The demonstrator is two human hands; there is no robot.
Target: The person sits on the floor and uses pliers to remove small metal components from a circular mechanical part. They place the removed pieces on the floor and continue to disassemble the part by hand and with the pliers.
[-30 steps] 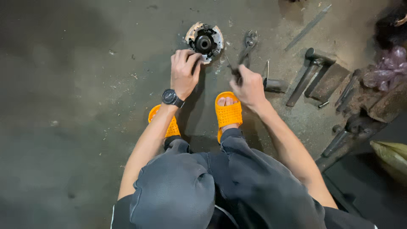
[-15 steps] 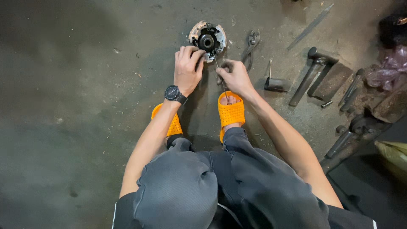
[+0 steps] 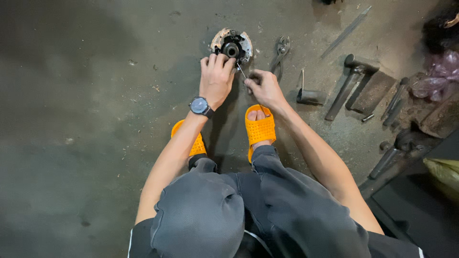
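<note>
Since a moment ago, your right hand [image 3: 264,87] has closed in toward your left hand [image 3: 216,79], fingers pinched around a thin metal pick [image 3: 240,70] angled at the round, rusty metal hub with a black centre [image 3: 232,46]. Your left grips the hub's near edge to steady it. Grey pliers [image 3: 281,51] lie just beyond your right.

Head camera looks steeply down at the floor [image 3: 71,95]

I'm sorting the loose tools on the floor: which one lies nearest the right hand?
The pliers, lying just above the right hand beside the round metal part. The hammers lie farther right.
</note>
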